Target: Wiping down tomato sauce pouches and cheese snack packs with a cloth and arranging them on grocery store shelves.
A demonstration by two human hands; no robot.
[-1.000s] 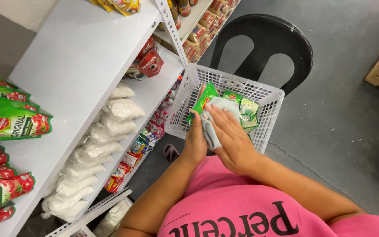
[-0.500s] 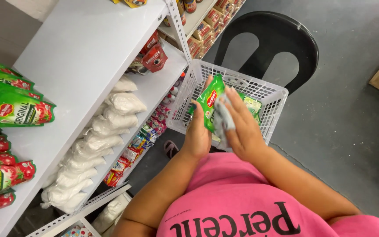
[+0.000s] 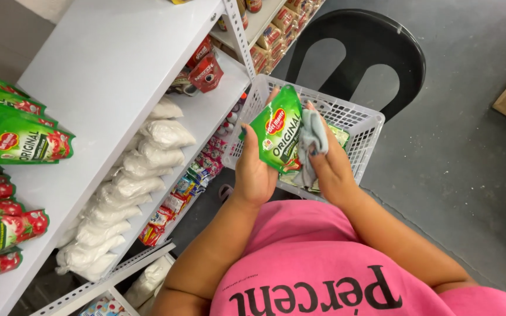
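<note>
A green, flat plastic sauce pouch [image 3: 277,130] was clasped in the left hand [image 3: 254,171], its long axis toward one o'clock over the white mesh basket [image 3: 363,124]. At three o'clock, touching it, the right hand [image 3: 330,167] was closed, apparently, round a grey cloth [image 3: 313,140].

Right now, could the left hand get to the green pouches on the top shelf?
Probably yes, but not empty: the left hand is holding a green pouch over the basket. The shelf pouches lie to its left with nothing between.
</note>
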